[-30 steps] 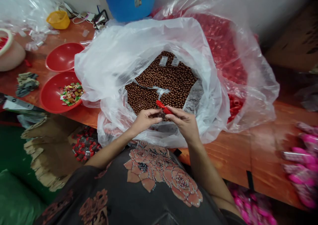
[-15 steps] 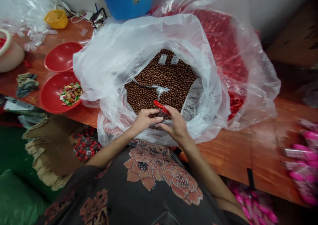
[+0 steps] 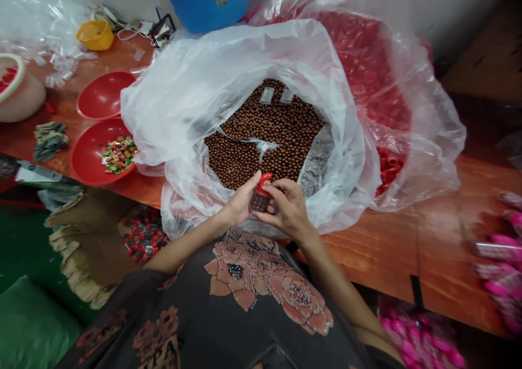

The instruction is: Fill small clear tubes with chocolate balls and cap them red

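Note:
A small clear container (image 3: pixel 260 201) filled with brown balls, with a red cap (image 3: pixel 264 181) on top, is held upright between both hands. My left hand (image 3: pixel 240 199) grips it from the left side. My right hand (image 3: pixel 290 206) wraps its right side, fingers at the cap and thumb side below. Both hands are over the near edge of a white plastic bag (image 3: pixel 163 97), which is open around a mass of brown balls (image 3: pixel 281 127). Two clear empty tubes (image 3: pixel 267 95) lie on the balls near the back, and a torn plastic strip (image 3: pixel 265 145) lies in the middle.
Red bowls (image 3: pixel 79 165), one with wrapped candies, stand at the left by a white bucket (image 3: pixel 38 94). A blue basin (image 3: pixel 207 18) is behind. A bag of red parts (image 3: pixel 367 75) lies at the right. Filled containers (image 3: pixel 144 238) sit in a box below the table.
The container has turned from tilted to upright, so its brown filling now shows. My right fingers have closed in around the red cap, and my left hand has shifted along the side.

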`<state>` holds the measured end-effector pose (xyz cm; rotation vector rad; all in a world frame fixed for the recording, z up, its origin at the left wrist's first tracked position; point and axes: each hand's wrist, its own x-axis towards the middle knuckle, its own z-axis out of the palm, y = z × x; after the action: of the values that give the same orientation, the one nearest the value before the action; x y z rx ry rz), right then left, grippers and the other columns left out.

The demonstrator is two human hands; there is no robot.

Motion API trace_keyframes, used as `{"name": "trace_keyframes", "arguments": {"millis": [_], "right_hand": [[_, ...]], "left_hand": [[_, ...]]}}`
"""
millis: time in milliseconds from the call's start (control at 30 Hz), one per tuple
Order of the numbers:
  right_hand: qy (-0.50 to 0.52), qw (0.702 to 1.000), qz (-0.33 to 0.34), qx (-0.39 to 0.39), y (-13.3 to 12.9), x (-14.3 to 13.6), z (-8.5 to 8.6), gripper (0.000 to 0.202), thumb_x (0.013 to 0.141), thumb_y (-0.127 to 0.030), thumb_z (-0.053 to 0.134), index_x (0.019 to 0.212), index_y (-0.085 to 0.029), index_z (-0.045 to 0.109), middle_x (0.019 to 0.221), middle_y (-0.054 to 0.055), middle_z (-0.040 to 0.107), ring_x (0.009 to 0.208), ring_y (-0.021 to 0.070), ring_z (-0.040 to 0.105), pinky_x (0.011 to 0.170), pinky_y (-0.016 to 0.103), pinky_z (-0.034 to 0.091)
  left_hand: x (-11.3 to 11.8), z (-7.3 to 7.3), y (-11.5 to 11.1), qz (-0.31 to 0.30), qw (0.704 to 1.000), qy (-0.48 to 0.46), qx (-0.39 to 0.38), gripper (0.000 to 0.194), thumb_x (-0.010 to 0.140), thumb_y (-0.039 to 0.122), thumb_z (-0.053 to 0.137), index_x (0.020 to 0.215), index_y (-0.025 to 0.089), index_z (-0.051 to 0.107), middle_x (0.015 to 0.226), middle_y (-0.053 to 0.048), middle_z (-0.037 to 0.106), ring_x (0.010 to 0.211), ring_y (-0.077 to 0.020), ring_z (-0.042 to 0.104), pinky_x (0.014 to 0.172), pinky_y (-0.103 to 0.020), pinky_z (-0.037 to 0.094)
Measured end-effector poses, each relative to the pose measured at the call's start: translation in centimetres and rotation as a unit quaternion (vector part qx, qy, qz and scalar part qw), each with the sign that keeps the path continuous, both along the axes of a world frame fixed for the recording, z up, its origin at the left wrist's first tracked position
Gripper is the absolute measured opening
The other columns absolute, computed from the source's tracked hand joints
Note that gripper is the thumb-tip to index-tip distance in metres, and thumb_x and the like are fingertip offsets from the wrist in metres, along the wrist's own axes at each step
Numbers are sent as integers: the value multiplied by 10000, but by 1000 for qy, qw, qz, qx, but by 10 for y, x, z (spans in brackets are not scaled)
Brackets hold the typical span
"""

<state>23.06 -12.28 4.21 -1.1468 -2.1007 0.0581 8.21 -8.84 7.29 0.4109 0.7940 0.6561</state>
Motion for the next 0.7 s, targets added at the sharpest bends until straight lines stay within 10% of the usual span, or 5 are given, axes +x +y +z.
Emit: {"name": "trace_keyframes", "arguments": {"millis": [267, 700], "right_hand": [[23, 999, -25, -22, -2, -5, 5, 779, 799, -470, 682, 1414, -190, 295, 1204, 136, 528, 1113, 255, 513, 915, 423, 477], [-84, 995, 36, 39, 15, -6, 3, 570, 822, -647, 547, 1114, -159, 586, 995, 101, 666, 968, 229, 574, 952, 409, 375]], "left_hand": [[-2, -5, -5, 32, 994, 55, 93, 295, 860, 456, 512, 897, 169, 571, 612, 5, 591, 492, -101, 533, 470, -204, 432], [-1, -7, -12, 46, 985, 130, 99, 309, 882, 461, 455, 1059, 214, 510, 538, 66, 486, 392, -91, 431, 402, -191, 360]]}}
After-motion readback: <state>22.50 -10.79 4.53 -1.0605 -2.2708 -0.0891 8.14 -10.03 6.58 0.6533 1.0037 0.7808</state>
